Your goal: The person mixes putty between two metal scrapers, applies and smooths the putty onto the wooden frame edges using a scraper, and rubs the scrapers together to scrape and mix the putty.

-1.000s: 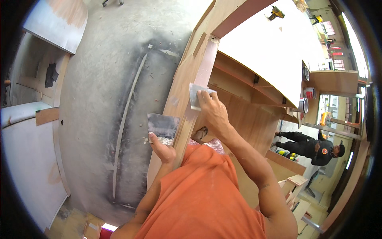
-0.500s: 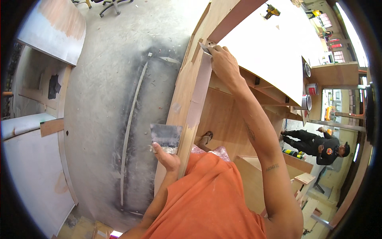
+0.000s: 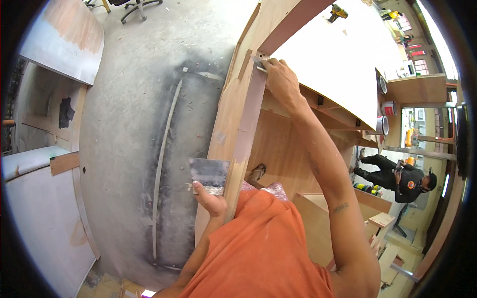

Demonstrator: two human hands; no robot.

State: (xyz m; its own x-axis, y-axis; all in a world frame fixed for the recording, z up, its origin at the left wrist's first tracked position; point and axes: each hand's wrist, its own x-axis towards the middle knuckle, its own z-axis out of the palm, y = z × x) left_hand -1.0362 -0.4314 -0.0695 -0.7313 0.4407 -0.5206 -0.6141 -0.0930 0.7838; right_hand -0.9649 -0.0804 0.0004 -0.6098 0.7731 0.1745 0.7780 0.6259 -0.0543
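In my left hand (image 3: 210, 200) is a wide, smeared metal filler plate (image 3: 209, 171), held with the thumb over its pale, putty-caked lower edge. My right hand (image 3: 282, 79) reaches far forward, its fingers closed round a small putty knife (image 3: 259, 63). That blade rests at the far inner corner of a wooden frame (image 3: 233, 111), close to a small piece with dark holes. A strip of pinkish filler (image 3: 247, 131) runs along the frame's inner side. Most of the knife's handle is hidden by my fingers.
A yellow and black drill (image 3: 338, 13) lies on the white panel (image 3: 323, 54) beyond my right arm. Paint cans (image 3: 382, 124) stand at the right. Another person (image 3: 402, 179) in dark clothes is farther off. White-coated furniture (image 3: 49, 218) stands at the left.
The right hand's knife has shifted slightly and turned at the frame corner. The left hand and plate sit almost as before. The person at the right has changed leg and arm position.
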